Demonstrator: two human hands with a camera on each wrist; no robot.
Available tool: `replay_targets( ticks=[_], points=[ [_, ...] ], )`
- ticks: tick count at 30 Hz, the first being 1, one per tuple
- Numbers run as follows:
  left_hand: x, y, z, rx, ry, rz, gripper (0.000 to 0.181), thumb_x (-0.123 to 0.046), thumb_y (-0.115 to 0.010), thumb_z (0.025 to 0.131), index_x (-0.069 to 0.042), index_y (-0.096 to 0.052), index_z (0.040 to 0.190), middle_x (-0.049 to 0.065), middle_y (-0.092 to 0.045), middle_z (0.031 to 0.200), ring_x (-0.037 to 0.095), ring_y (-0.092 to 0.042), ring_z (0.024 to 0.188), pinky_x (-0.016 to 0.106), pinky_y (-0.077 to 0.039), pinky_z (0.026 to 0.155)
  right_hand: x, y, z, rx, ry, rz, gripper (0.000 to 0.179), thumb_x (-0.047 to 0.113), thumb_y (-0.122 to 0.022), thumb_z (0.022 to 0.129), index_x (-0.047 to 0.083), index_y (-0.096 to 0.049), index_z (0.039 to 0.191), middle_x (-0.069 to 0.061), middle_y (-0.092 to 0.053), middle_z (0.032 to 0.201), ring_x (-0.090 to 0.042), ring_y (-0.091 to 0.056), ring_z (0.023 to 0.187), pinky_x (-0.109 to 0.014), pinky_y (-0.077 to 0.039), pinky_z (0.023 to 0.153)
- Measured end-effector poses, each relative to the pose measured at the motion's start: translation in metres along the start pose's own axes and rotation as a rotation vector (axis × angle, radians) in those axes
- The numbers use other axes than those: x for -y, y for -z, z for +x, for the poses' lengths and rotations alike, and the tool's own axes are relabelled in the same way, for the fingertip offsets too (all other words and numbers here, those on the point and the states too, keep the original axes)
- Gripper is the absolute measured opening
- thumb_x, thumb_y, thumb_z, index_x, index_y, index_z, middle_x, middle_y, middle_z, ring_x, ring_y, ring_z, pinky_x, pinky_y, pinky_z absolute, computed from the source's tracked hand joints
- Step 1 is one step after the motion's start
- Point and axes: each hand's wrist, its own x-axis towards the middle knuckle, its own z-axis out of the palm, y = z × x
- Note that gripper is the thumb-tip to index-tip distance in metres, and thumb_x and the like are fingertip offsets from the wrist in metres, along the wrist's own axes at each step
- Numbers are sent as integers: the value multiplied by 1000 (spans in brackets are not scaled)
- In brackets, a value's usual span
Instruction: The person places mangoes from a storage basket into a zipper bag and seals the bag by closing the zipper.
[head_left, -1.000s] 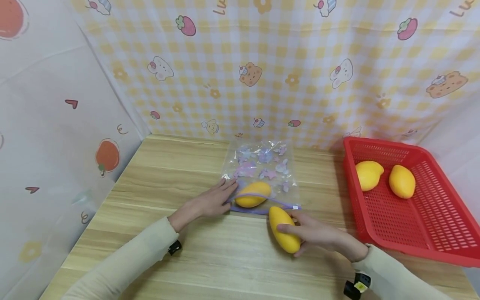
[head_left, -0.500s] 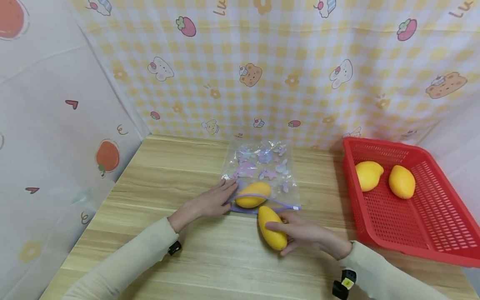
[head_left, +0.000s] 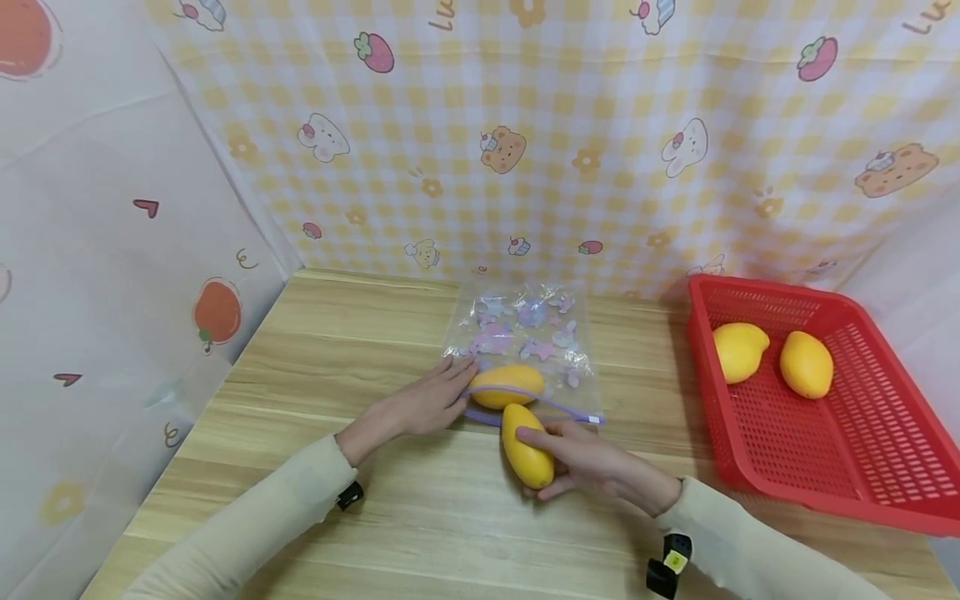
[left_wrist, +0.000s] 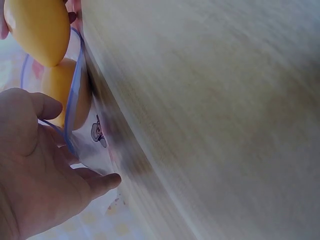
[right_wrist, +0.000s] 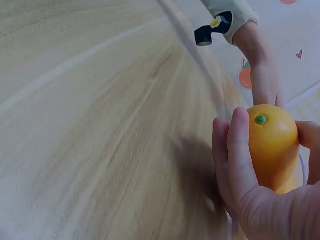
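Note:
A yellow mango (head_left: 527,454) with a green stem dot is gripped by my right hand (head_left: 585,457), thumb on top. Its far end is at the mouth of a clear zip bag (head_left: 581,346) printed with pink and blue figures. Inside that bag, just behind the purple zip rim, lies another yellow mango (head_left: 517,379). My left hand (head_left: 423,406) rests on the bag's left edge with fingers extended. In the left wrist view, the left thumb (left_wrist: 47,106) is beside the purple rim, and the bag mouth gapes around the inner mango.
To the right stands a red plastic basket (head_left: 738,450) holding a lemon-shaped yellow fruit (head_left: 738,352) and another yellow fruit (head_left: 806,365). A patterned cloth (head_left: 555,200) hangs behind the wooden table (head_left: 360,333), with a white printed sheet (head_left: 112,275) on the left.
My right hand has moved left with the mango, from right of the bag's mouth to in front of it. The left hand stays nearly still on the bag's edge.

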Motion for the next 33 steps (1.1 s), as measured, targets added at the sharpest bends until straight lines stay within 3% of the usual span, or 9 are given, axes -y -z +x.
replay_targets(
  ticks=[19,24,33],
  points=[
    [-3,1,-1,-5,8,-14,57,-22,-36,110,4,-21,159,22,-14,165,42,-9,150,48,-9,122,7,-2,-2,52,-18,60,58,20,-66,99,-10,-38,140,-27,-56,112,-39,-67,91,-40,-62,77],
    [-3,1,-1,-5,0,-9,57,-22,-36,110,4,-20,159,22,-13,165,41,-9,151,47,-8,122,9,-1,-3,67,-22,56,54,21,-65,101,-10,-42,138,-26,-56,111,-37,-66,92,-39,-62,78],
    [-3,1,-1,-9,-5,-14,57,-21,-36,110,5,-20,159,22,-14,165,39,-9,151,47,-7,122,7,-1,-1,20,-37,49,59,32,-66,100,-11,-43,134,-25,-56,110,-32,-69,84,-39,-61,79]
  ],
)
